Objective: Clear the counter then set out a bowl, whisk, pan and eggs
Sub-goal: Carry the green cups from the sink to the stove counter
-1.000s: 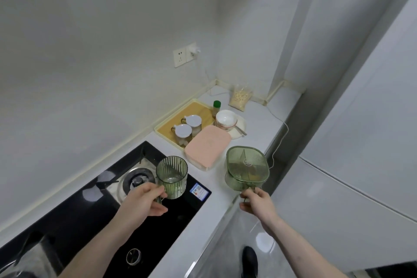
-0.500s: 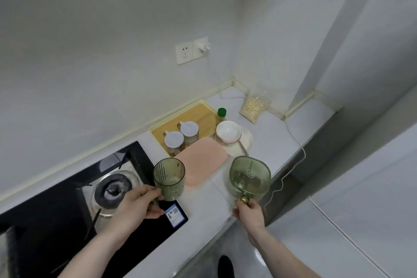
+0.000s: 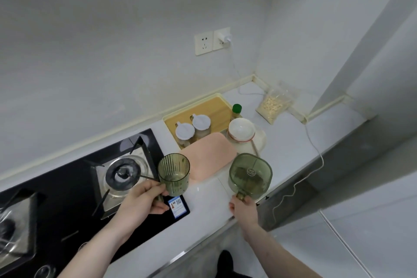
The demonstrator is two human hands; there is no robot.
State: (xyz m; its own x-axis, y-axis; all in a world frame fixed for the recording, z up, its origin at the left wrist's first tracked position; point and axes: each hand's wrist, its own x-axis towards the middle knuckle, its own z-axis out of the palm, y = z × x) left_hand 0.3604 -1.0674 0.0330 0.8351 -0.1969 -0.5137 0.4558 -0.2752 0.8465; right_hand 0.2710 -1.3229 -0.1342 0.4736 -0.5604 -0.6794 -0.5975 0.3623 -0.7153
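My left hand (image 3: 144,198) grips the handle of a ribbed green cup (image 3: 174,172), holding it upright above the stove's right edge. My right hand (image 3: 244,206) holds a green lidded container (image 3: 250,175) by its short handle, just above the white counter (image 3: 209,207) near the front edge. A white bowl (image 3: 241,130) sits on a white plate behind the container. No whisk, pan or eggs are in view.
A pink box (image 3: 211,157) lies between cup and container. Behind it, a yellow tray (image 3: 214,106) carries two white-lidded jars (image 3: 193,127), beside a green-capped bottle (image 3: 236,109). A bag of grain (image 3: 274,105) leans in the corner. A black gas stove (image 3: 74,183) fills the left; a white cable (image 3: 314,153) trails off the counter.
The view has swung left and closer to the counter. Both hands still hold the cup and the container, which have come lower toward the counter.
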